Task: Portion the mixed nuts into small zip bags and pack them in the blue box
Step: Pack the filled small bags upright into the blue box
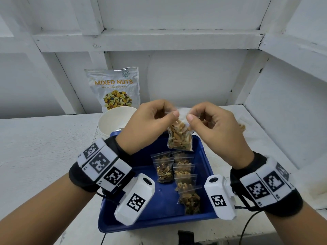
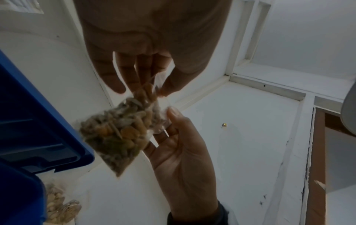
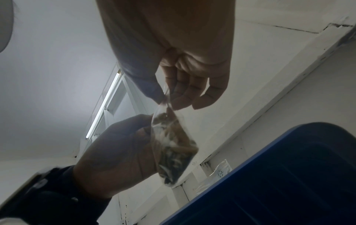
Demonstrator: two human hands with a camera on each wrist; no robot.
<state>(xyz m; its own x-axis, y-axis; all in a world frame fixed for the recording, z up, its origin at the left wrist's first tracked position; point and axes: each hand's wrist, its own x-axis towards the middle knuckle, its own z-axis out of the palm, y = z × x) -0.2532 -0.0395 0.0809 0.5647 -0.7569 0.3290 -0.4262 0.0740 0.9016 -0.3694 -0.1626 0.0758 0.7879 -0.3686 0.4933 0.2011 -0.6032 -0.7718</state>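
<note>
A small clear zip bag [image 1: 180,137] full of mixed nuts hangs over the far end of the blue box [image 1: 159,211]. My left hand [image 1: 169,114] pinches its top left corner and my right hand [image 1: 192,116] pinches the top right. Several filled bags [image 1: 184,175] lie in a row inside the box. In the left wrist view the bag [image 2: 119,134] hangs between the left hand [image 2: 152,85] and the right hand [image 2: 173,118]. The right wrist view shows the bag [image 3: 173,144] held by the right hand [image 3: 169,100] and the left hand [image 3: 142,130].
A MIXED NUTS pouch [image 1: 115,89] leans on the back wall, with a white bowl [image 1: 113,121] in front of it. A few loose nuts [image 1: 242,127] lie at the table's right. White shelf walls close in the back and right side.
</note>
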